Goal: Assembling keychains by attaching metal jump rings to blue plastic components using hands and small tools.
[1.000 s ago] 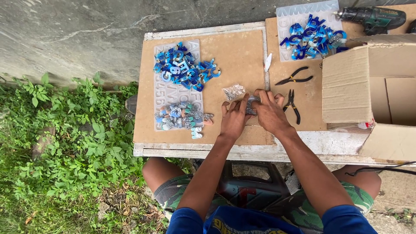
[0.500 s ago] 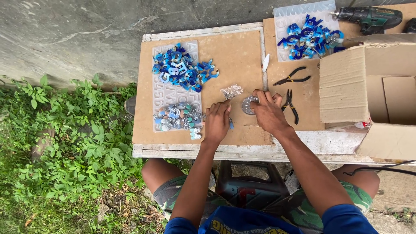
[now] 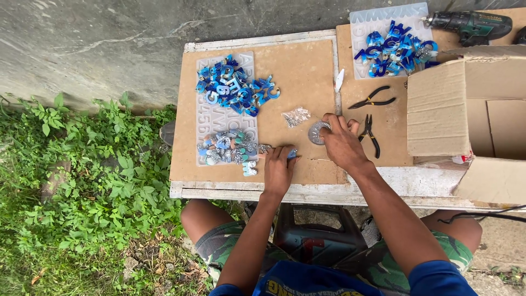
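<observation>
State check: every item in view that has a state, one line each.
left hand: flat on the board, fingertips on a small blue piece
right hand: fingers on the round grey disc
cardboard box: open, flaps out
upper pliers: handles spread, lying untouched
lower pliers: handles slightly apart, beside the right hand
drill: lying on its side
clear bag: crumpled, lying loose

Single head view, steep downward, worktable (image 3: 307,82) near, filling frame centre.
</observation>
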